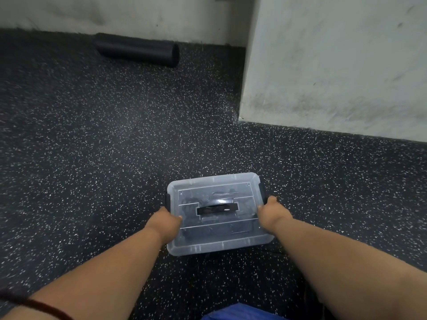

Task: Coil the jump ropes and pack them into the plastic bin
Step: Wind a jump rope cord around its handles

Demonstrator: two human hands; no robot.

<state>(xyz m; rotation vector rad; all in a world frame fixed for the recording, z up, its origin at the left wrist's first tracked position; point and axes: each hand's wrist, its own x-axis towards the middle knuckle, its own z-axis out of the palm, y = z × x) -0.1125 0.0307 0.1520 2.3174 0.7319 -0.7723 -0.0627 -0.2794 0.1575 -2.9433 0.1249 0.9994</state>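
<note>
A clear plastic bin point(217, 241) with its lid on sits low in the middle of the head view, over the speckled floor. A black carry handle point(216, 208) lies flat in the lid, and black latches sit at both short sides. Dark jump ropes point(191, 200) show dimly through the lid. My left hand point(165, 221) grips the bin's left side, thumb on the lid edge and fingers hidden under the rim. My right hand point(270, 211) grips the right side the same way, near the right latch.
A black foam roller point(137, 50) lies against the far wall at upper left. A white wall corner point(323, 65) juts out at the right, close behind the bin. Dark speckled rubber floor point(92, 146) stretches to the left. Blue cloth point(240, 314) shows at the bottom edge.
</note>
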